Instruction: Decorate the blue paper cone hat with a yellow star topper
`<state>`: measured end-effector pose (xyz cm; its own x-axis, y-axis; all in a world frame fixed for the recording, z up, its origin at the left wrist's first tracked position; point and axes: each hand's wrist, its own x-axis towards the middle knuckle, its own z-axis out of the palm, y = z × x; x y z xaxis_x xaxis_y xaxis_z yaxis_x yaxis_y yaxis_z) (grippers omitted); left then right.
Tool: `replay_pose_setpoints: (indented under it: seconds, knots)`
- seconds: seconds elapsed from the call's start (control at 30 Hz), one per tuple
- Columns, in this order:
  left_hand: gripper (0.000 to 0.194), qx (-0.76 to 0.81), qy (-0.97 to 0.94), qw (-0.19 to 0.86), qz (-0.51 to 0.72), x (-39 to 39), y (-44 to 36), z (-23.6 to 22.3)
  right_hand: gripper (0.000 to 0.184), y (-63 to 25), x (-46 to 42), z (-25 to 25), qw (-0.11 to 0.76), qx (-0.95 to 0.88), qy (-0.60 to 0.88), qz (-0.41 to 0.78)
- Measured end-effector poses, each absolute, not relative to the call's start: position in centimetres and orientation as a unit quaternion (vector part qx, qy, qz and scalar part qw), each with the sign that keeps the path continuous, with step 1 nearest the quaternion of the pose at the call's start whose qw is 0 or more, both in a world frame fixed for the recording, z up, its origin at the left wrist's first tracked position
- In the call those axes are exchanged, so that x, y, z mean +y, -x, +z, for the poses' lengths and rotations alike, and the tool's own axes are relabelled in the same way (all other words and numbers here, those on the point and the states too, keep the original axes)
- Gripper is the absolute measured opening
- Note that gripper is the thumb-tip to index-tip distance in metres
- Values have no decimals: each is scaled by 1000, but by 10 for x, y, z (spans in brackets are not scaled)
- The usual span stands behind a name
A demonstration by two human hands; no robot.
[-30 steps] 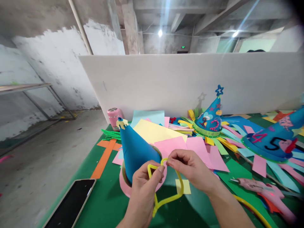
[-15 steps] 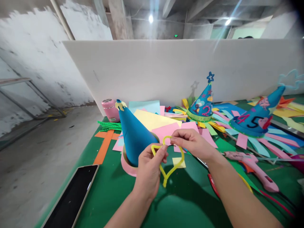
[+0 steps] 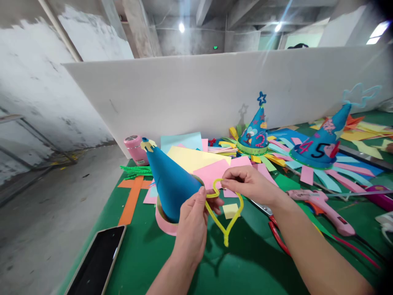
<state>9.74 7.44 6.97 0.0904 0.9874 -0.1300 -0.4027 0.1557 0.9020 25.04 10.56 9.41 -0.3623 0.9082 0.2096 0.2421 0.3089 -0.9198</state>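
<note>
Between my two hands is a yellow pipe cleaner [image 3: 217, 221] bent into a heart, its twisted tip pointing down. My left hand [image 3: 195, 219] pinches the heart's left lobe, thumb on top. With thumb and fingertips my right hand [image 3: 242, 184] grips the top of the right lobe. Just behind my left hand, a plain blue paper cone hat [image 3: 170, 180] leans to the left, its base inside a pink paper ring [image 3: 162, 221]. A small pale yellow paper square [image 3: 231, 211] lies on the green table [image 3: 147, 254] behind the heart.
A phone [image 3: 96, 258] lies front left, near orange strips [image 3: 132, 200] and green pipe cleaners [image 3: 135, 171]. Red-handled scissors [image 3: 278, 237] lie under my right forearm. A pink glue gun [image 3: 322, 209] is at right. Two decorated hats [image 3: 254, 133] stand behind, before a white board [image 3: 184, 94].
The heart has shifted right relative to my left hand, which now pinches its left lobe further out. The lobes' dip shows more plainly. My view has turned slightly right.
</note>
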Motion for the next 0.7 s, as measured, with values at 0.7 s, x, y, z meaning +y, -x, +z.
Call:
replay_pose_setpoints:
  seconds: [0.7]
  knots:
    - [26,344,-279,746,497,77,-100,65,17,-245,101,87,393,-710,421,404]
